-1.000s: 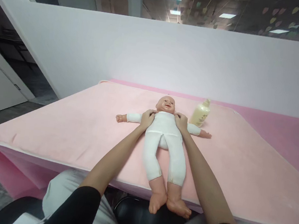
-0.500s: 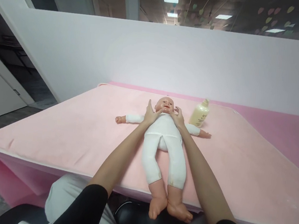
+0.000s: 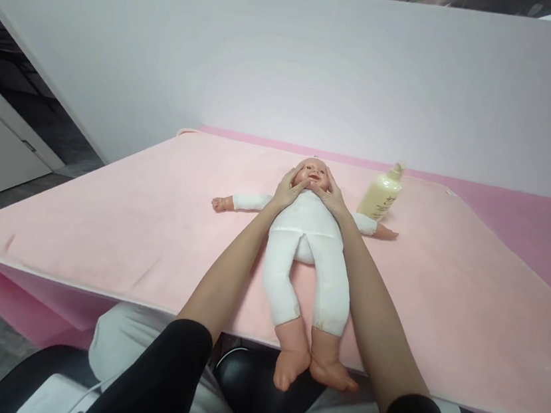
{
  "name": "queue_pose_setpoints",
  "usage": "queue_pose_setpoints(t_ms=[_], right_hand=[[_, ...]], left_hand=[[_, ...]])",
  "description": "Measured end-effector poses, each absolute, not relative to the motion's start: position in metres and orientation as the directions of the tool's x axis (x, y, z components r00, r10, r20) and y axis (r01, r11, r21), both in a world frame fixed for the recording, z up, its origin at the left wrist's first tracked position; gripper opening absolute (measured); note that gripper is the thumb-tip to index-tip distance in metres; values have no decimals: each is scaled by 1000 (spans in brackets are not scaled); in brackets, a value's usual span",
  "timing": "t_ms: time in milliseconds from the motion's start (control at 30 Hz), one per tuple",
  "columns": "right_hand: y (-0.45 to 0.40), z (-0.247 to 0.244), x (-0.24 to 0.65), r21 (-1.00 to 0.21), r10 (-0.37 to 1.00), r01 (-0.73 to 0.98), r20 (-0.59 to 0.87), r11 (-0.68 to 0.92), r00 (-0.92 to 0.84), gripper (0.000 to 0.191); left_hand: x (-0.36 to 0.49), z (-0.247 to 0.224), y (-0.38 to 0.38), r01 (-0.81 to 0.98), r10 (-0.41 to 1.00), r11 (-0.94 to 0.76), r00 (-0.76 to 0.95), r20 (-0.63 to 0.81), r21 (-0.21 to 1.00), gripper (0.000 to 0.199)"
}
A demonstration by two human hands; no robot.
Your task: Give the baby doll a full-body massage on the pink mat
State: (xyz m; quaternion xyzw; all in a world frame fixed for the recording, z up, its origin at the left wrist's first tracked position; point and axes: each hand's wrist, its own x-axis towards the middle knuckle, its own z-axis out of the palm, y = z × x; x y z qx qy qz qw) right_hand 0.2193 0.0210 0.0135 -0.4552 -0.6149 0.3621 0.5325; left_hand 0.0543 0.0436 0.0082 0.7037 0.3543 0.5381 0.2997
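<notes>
A baby doll [image 3: 310, 217] in a white cloth body lies on its back, its head at the far end and its bare feet over the near table edge. My left hand [image 3: 288, 189] lies along one side of the doll's face, fingers stretched up the cheek and thumb by the chin. On the opposite cheek rests my right hand [image 3: 333, 197], likewise open with its thumb near the mouth. Both palms touch the doll without closing round it. A pale yellow pump bottle [image 3: 380, 194] stands beyond the doll's arm on the right.
A light pink blanket [image 3: 118, 214] covers the table, over a darker pink cloth [image 3: 515, 216]. A white wall [image 3: 292, 68] rises behind. Below the near edge are my legs and a black seat [image 3: 263, 386]; a white box with a cable [image 3: 58, 399] is at lower left.
Both hands have come inward and up from beside the chin onto the doll's cheeks, the fingers now against the face. The view has tilted downward. The doll and bottle stay in place.
</notes>
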Motion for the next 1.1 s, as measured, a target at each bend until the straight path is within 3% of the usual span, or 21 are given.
queue_pose_setpoints(t_ms=[400,600,733,833,1100], right_hand=[[17,14,222,-885,909,214,412,414,-52,109],[19,12,222,-866,897,258,441,428,-9,99],[20,8,222,-897,925,272,375,348,53,92],[18,7,222,-919,958,298,284,257,50,101],[14,14,220,-915,942,251,334,316,31,104]], left_hand=[[52,7,41,170,817,-576,145,558,800,64],[55,3,46,156,800,-598,162,577,786,62],[55,2,45,149,815,-576,188,548,804,74],[55,1,41,172,830,-554,191,524,815,90],[55,-1,44,163,828,-558,182,531,814,86]])
